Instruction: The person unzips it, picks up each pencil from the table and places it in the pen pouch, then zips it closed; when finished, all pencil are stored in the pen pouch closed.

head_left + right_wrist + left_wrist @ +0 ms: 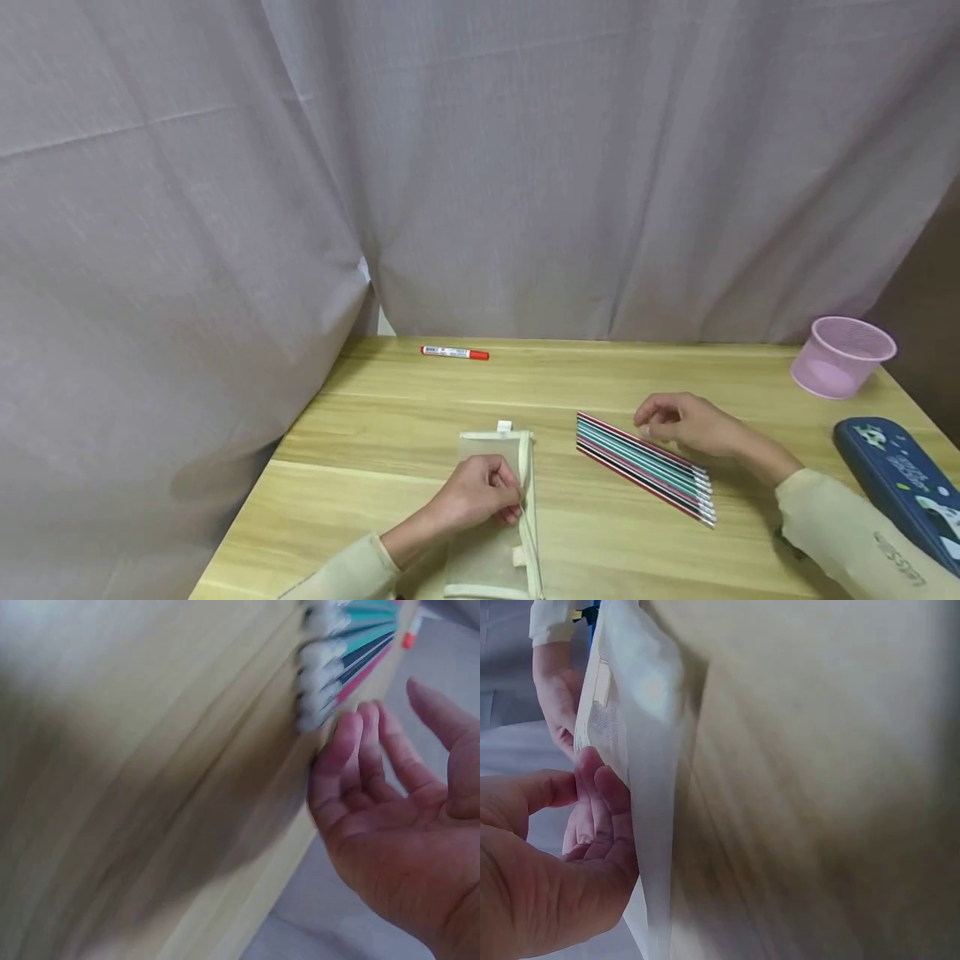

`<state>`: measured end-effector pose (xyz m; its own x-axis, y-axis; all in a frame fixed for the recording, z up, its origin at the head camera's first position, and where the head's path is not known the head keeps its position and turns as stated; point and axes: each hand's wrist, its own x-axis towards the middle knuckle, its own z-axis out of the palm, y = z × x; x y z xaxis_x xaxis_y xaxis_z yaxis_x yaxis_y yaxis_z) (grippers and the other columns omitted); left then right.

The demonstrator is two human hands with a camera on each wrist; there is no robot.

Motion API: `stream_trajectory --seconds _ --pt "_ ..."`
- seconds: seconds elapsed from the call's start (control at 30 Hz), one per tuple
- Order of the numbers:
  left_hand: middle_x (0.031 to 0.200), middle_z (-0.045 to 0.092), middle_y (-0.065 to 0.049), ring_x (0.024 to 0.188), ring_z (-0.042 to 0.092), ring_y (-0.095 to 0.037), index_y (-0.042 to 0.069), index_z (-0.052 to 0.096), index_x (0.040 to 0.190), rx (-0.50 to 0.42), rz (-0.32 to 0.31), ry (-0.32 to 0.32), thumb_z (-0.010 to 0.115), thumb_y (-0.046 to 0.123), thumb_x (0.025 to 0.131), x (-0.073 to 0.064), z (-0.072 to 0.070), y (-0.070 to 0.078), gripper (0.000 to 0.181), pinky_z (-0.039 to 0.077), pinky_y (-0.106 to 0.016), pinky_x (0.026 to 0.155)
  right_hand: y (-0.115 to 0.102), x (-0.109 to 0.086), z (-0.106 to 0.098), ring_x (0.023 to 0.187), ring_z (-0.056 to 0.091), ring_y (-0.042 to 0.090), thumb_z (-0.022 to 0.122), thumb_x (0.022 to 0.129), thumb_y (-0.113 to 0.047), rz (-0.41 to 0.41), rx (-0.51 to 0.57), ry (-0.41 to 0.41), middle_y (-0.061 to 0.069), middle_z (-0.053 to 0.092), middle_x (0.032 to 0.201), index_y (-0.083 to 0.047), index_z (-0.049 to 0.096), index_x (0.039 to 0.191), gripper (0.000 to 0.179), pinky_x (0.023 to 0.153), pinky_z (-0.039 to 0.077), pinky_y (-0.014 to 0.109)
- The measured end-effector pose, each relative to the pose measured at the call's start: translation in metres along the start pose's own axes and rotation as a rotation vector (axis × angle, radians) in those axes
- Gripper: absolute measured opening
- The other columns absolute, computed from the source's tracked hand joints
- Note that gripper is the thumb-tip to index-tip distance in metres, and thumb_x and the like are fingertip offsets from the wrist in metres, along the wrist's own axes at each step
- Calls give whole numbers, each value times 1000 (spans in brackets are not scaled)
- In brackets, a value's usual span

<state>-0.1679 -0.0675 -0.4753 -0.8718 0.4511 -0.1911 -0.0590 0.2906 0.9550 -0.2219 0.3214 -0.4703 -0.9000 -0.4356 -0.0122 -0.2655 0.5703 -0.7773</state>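
My left hand [483, 493] is over a pale mesh zip pouch [483, 562] lying flat on the table. Thumb and curled fingers meet at its zipped edge, which puckers beside them; in the left wrist view, the fingertips [590, 756] are right at that edge. Striped pencils [645, 467] in red, black, teal and pink lie side by side in a slanted row right of the pouch, white eraser ends toward me. Just beyond their upper side hovers my right hand [693, 423], fingers loosely bent, nothing between them; the right wrist view shows its fingertips close to the eraser ends [319, 682].
A red and white marker [454, 352] lies near the table's back edge. At the far right stands a pink mesh cup [840, 358], with a dark blue pencil case [900, 483] in front of it. Grey curtains [495, 183] hang behind the table.
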Motion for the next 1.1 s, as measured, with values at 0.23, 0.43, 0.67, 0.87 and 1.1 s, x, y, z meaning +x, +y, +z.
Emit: stream_trajectory --seconds 0.23,0.43,0.67,0.87,1.1 --pt "70 73 -9 58 69 -13 2 65 89 8 -6 16 73 3 92 2 -5 -4 9 63 -27 57 22 7 -8 83 61 6 65 104 -10 10 149 -114 7 70 102 3 69 123 24 64 53 23" --pt "69 72 -8 59 69 -13 1 64 88 -31 -21 3 72 2 93 4 -7 -7 9 62 -26 58 27 10 -9 67 51 3 70 100 -12 40 213 -167 -7 62 86 3 70 122 26 53 47 22" --pt "73 73 -10 60 69 -13 -2 64 91 -80 -17 -24 71 0 94 4 -8 -8 8 63 -25 60 25 10 -9 63 51 3 70 99 -5 -7 267 -201 -7 62 80 9 69 118 24 51 46 23" --pt "74 72 -9 62 68 -13 -2 63 93 -128 -29 -64 68 -2 95 4 -12 -8 5 63 -24 62 25 12 -9 60 53 3 66 100 0 -42 284 -214 -5 64 77 11 68 116 20 48 48 24" --pt "73 70 -4 62 68 -11 1 63 92 -138 -38 -70 66 0 95 6 -18 -7 4 61 -22 61 17 12 -6 66 51 4 70 91 1 6 156 -148 -4 57 79 2 70 111 20 53 44 19"
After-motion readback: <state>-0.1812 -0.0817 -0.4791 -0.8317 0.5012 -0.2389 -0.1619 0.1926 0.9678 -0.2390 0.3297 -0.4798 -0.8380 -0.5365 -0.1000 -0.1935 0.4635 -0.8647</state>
